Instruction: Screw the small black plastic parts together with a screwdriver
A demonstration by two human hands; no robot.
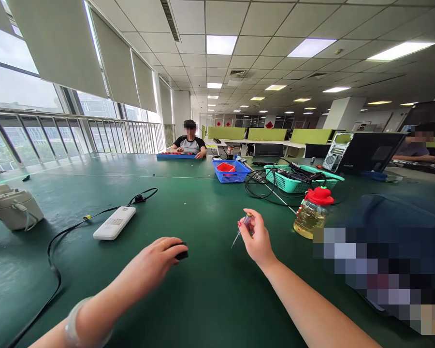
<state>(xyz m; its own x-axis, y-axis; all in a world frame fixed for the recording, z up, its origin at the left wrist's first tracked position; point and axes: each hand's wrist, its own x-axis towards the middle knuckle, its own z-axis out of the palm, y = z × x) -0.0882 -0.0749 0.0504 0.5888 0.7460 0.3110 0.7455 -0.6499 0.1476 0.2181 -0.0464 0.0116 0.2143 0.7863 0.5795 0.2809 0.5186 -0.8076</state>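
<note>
My left hand (155,260), with a pale bangle on its wrist, is closed around a small black object (182,254) over the green tabletop (203,290). Fingers hide most of that object, so its kind cannot be made out. To the right, my right hand (258,238) pinches a small screwdriver (247,221) by its translucent purplish handle. The thin shaft slants down and to the left, its tip near the table surface and touching nothing I can make out. A gap of bare tabletop lies between the two hands.
A white power strip (115,223) with a black cable lies left, near a beige bag (15,209). Rightward stand a red-lidded bottle (311,217), a teal basket (286,182) of cables and a blue basket (231,172). A person (190,142) sits at the far end.
</note>
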